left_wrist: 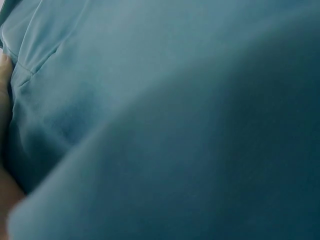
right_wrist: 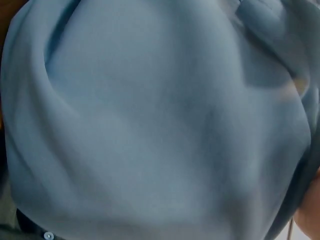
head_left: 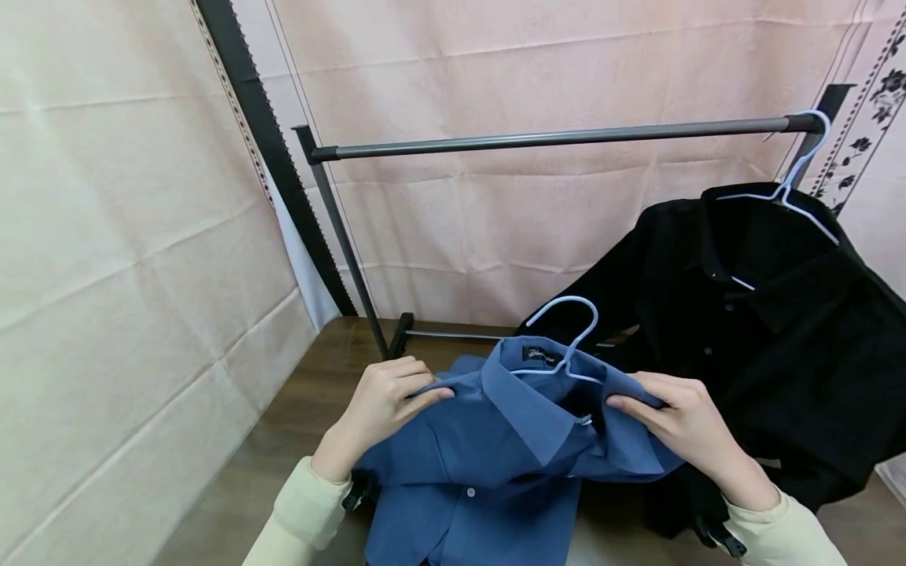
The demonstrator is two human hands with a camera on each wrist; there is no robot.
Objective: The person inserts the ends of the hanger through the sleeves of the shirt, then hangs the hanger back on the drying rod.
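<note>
A blue shirt (head_left: 488, 448) with a collar and a dark neck label hangs between my two hands. Its collar surrounds a light blue hanger (head_left: 572, 354), whose hook rises above the neckline. My left hand (head_left: 389, 401) pinches the shoulder on the left, thumb on top of the cloth. On the other side, my right hand (head_left: 683, 417) pinches the cloth beside the collar. Blue fabric (left_wrist: 150, 100) fills most of the left wrist view, with part of the hand at the left edge. In the right wrist view the shirt (right_wrist: 150, 115) covers nearly everything.
A black shirt (head_left: 764, 354) hangs on another light blue hanger (head_left: 796, 169) at the right end of a metal rail (head_left: 552, 137). The rack's left post (head_left: 347, 244) stands on a brown wooden table (head_left: 283, 448). Pale curtains (head_left: 495, 236) enclose the back and left.
</note>
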